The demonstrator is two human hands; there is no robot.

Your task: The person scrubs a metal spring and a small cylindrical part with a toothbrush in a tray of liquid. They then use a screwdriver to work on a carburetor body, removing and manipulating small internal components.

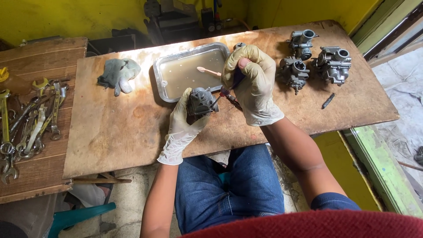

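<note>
metal carburetor (201, 102) — near board edge (132, 164)

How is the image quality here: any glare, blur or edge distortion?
Head view: daylight from the right washes out the wooden board near the tray, and the tray's liquid glints. Hands, left and right, and the carburetor look sharp. Board edges bow slightly, suggesting a wide lens.

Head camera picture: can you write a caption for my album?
Gloved left hand steadies a carburetor while the right hand works a screwdriver beside a tray of murky liquid.
</note>
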